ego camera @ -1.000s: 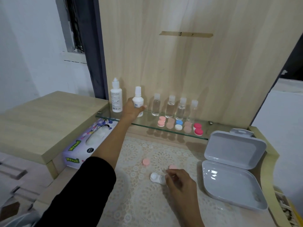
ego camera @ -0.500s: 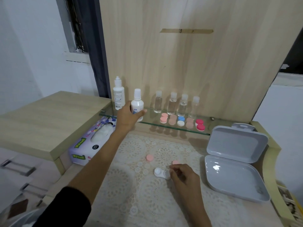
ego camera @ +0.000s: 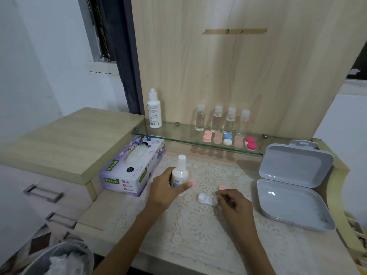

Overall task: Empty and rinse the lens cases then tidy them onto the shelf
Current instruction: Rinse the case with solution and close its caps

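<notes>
My left hand (ego camera: pixel 165 188) grips a small white solution bottle (ego camera: pixel 180 175), upright over the lace mat (ego camera: pixel 198 225). An open white lens case (ego camera: pixel 206 199) lies on the mat; my right hand (ego camera: pixel 233 205) holds its right end with the fingertips. Two pink caps lie loose: one (ego camera: pixel 193 182) beside the bottle, one (ego camera: pixel 222 187) just beyond my right hand. On the glass shelf (ego camera: pixel 178 138) sit several closed lens cases (ego camera: pixel 228 139) in pink, beige, blue-white and red.
A taller white bottle (ego camera: pixel 154 111) and several clear bottles (ego camera: pixel 222 120) stand on the shelf. A tissue box (ego camera: pixel 133 169) lies at the left, an open grey box (ego camera: pixel 294 187) at the right. A bin (ego camera: pixel 59 259) with tissue is at the lower left.
My left hand has lifted the small white bottle off the glass shelf and brought it down to the mat near the open case. My right hand stays on the case.
</notes>
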{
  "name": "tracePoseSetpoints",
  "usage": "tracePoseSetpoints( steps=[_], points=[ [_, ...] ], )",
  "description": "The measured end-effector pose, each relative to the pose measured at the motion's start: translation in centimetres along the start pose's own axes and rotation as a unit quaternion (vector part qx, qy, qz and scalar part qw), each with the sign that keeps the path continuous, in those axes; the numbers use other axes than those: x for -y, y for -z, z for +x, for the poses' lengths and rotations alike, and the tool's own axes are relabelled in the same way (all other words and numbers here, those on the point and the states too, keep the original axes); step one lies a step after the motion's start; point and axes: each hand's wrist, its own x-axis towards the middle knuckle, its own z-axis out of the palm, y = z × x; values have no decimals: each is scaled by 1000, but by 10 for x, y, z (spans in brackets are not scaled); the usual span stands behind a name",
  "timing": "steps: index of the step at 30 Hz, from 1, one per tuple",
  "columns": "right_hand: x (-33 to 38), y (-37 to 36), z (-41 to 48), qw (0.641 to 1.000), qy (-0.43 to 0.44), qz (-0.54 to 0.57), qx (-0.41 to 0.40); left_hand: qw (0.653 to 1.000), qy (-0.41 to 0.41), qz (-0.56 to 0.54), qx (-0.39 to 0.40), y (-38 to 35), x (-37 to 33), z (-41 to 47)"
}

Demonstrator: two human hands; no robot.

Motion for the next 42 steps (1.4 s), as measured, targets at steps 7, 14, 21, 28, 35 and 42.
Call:
tracePoseSetpoints(
  steps=[7,14,21,28,35,42],
  points=[
    [4,2,-1,1000,23,-15,6,1000,-3,-22,-9,-3,5,-11],
    [31,-5,13,996,74,-41,11,998,0,-56,-21,-6,8,-18],
    [102,-45,39,988,116,-8,98,998,30,-54,-21,-7,7,-15],
    [124,-72,56,976,129,-139,104,999,33,-35,-14,-7,13,-12],
    [130,-58,57,953,154,-124,229,998,19,-58,-13,-4,7,-15],
    [127,-66,60,934,134,-291,160,999,24,-41,-20,-4,1,-16]
  ],
)
